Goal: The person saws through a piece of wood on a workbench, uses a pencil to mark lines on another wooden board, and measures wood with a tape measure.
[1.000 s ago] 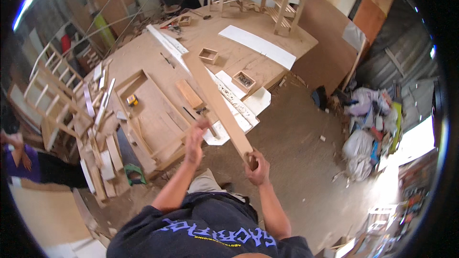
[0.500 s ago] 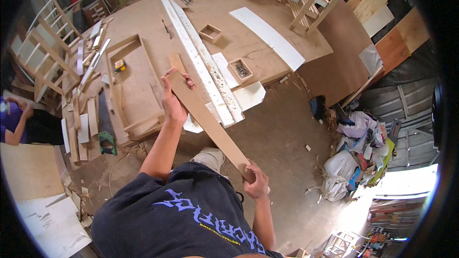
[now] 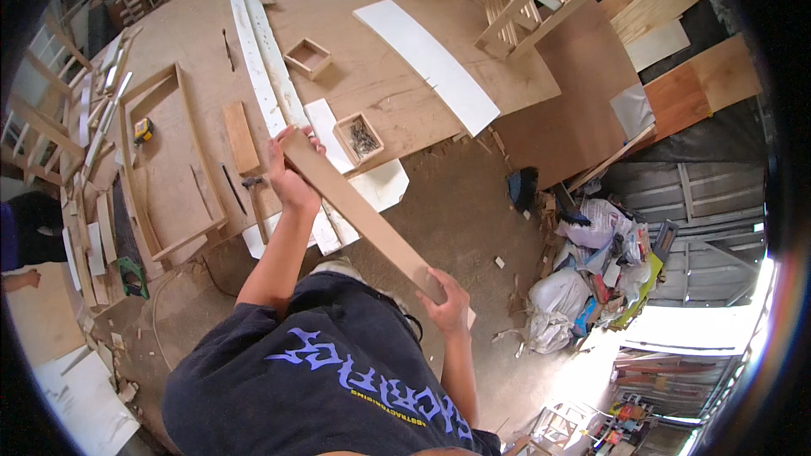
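A long flat wooden board point(image 3: 361, 213) slants across in front of me, one end over the table's near edge and the other toward my body. My left hand point(image 3: 296, 179) is wrapped round its far end, fingers showing past the edge. At the near end my right hand point(image 3: 448, 302) grips it, thumb on top. Beneath the far end lie long white-painted strips point(image 3: 256, 55) on the worktable point(image 3: 190, 25). A short wooden block point(image 3: 240, 137) lies left of my left hand, with a hammer point(image 3: 253, 181) close by it.
A shallow wooden frame point(image 3: 179, 105) and a yellow tape measure point(image 3: 144, 130) sit left. One small box point(image 3: 361, 138) holds metal fasteners; another box point(image 3: 307, 58) is farther back. A curved white panel point(image 3: 429, 63) lies right. Bags point(image 3: 562, 291) are heaped on the floor. A person point(image 3: 32, 228) is at far left.
The view has swung to the right, so the table's things sit farther left. My hands keep hold of the board; its far end now lies over the white strips, and the block and hammer show.
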### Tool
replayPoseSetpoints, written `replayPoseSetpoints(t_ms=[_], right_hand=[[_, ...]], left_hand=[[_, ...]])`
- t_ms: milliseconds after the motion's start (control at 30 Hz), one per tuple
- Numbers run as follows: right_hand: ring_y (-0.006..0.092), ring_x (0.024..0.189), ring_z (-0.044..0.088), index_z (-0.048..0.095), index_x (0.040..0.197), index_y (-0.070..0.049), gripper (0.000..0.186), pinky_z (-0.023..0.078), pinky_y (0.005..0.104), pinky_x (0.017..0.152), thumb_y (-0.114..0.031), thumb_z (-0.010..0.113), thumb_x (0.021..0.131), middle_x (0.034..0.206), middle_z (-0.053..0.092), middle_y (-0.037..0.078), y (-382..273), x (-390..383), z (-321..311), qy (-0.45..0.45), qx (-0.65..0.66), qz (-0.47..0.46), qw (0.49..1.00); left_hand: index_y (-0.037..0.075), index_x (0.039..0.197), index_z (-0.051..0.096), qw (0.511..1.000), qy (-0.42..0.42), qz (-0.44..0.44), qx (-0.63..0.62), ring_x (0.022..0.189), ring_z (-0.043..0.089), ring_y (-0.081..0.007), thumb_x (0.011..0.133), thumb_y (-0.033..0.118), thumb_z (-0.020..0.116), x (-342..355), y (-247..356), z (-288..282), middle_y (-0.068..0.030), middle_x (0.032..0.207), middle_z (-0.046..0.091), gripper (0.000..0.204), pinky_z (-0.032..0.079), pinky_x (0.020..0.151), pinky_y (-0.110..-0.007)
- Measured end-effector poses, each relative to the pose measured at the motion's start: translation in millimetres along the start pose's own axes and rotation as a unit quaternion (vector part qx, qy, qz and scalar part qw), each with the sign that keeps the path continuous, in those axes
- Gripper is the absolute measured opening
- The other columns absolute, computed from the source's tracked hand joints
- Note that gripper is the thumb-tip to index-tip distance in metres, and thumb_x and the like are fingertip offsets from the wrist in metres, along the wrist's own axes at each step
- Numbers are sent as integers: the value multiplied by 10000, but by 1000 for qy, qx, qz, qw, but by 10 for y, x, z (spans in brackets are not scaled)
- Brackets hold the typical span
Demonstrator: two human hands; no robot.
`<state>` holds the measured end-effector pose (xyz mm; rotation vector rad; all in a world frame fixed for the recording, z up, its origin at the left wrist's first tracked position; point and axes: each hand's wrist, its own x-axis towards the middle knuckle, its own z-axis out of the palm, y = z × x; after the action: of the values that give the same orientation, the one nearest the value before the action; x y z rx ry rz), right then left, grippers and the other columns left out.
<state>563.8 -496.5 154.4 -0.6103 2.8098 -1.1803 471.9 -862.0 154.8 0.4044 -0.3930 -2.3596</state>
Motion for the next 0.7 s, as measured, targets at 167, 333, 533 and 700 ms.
replayPoseSetpoints(t_ms=[167,333,533,700], right_hand=[[335,1097,693,683,1233,-117,562,564,411,926,-130,884,708,1197,715,146,281,377,-73,4,2,-13,1000],[330,1104,694,698,1253,-130,578,558,408,943,-155,886,707,1209,716,143,663,892,-114,-7,-9,-39,999],[333,1087,705,716,1263,-142,595,554,388,951,-122,866,687,1181,723,163,1255,1708,-183,-52,20,-68,996],[336,1087,701,703,1290,-151,612,552,400,949,-136,865,700,1180,720,163,1928,2424,-313,-38,0,-98,994]], left_hand=[[62,1259,548,998,2,12,58,993,603,-288,1076,467,410,108,-228,81,-188,1173,613,466,530,914,-458],[69,1306,546,996,-1,-34,88,1148,618,-311,1101,466,338,370,-372,207,-201,1258,617,492,496,1066,-533],[80,1315,537,996,-27,-17,87,1148,627,-303,1104,466,315,895,-813,177,-190,1284,617,492,524,1050,-499],[183,1489,455,957,26,-64,283,1213,567,-242,1070,577,364,1248,-1402,272,-130,1378,580,582,473,1021,-412]])
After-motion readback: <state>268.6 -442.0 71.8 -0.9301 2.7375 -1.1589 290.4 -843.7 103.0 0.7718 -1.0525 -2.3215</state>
